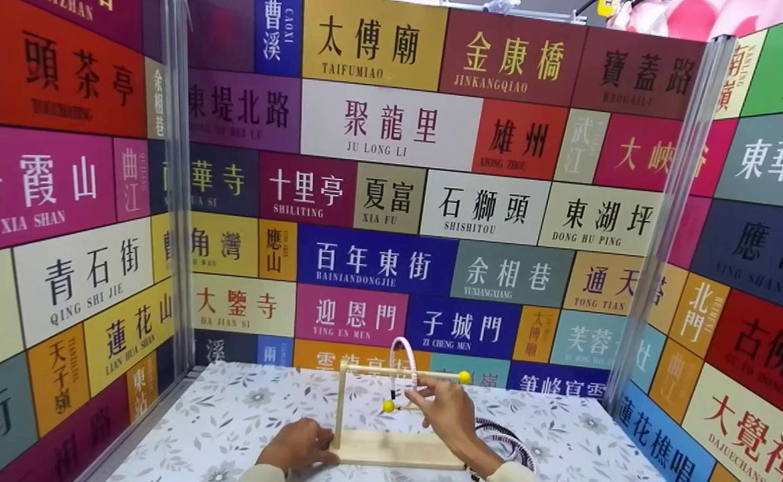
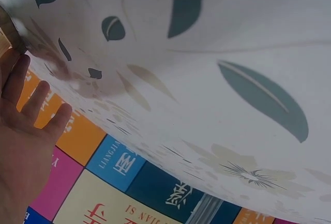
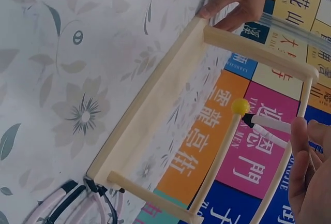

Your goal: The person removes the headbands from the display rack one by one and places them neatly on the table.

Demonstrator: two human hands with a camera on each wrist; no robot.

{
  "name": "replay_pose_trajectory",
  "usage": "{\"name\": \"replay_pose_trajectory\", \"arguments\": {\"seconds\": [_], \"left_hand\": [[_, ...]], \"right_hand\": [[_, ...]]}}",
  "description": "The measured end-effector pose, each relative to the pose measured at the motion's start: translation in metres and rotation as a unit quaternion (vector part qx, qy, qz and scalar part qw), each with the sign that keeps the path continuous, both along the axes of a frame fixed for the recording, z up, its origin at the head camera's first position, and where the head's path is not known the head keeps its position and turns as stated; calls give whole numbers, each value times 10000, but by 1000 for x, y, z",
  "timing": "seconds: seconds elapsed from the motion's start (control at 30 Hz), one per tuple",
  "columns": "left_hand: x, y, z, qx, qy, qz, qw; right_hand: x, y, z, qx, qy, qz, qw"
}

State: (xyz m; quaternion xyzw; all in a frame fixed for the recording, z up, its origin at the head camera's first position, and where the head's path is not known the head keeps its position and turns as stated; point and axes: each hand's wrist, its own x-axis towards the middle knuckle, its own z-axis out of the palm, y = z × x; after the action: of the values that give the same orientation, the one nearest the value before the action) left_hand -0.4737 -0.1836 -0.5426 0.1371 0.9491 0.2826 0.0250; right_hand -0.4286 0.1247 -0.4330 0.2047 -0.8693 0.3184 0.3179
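A light wooden stand (image 1: 398, 447) has an upper rod and a lower rod, each tipped with a yellow ball (image 3: 240, 106). My left hand (image 1: 298, 443) grips the left end of its base between thumb and fingers. In the left wrist view, that hand (image 2: 28, 125) touches a sliver of wood at the edge. My right hand (image 1: 448, 408) pinches a thin pink headband (image 1: 401, 345), which arches up by the upper rod. Its black tip (image 3: 248, 119) sits beside the lower rod's ball. The right fingers (image 3: 300, 157) partly cover the band.
Several pink and black headbands (image 3: 77, 200) lie near the right end of the base. A white tabletop (image 1: 244, 402) with a leaf print bears the stand. Colourful sign-covered panels (image 1: 378, 261) with metal posts (image 1: 181, 201) close in the back and sides.
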Motion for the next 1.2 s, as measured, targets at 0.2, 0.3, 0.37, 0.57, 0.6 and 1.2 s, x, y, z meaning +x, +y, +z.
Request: {"name": "replay_pose_trajectory", "arguments": {"seconds": [0.2,0.3,0.37,0.57,0.6,1.2], "left_hand": [[-1,0,0,145,-103,154,9997],[0,1,1,108,-94,158,9998],[2,1,2,75,-65,111,9999],[4,2,5,-6,13,62,10000],[4,2,5,-10,2,83,10000],[5,-1,2,9,91,-129,9999]], "right_hand": [[0,11,3,-131,-173,30,9998],[0,16,4,-137,-181,11,9997],[0,21,6,-125,-173,-30,9998],[0,34,8,-169,-140,-156,9996],[0,36,8,-171,-118,-179,9996],[1,69,8,-271,-256,-638,9973]]}}
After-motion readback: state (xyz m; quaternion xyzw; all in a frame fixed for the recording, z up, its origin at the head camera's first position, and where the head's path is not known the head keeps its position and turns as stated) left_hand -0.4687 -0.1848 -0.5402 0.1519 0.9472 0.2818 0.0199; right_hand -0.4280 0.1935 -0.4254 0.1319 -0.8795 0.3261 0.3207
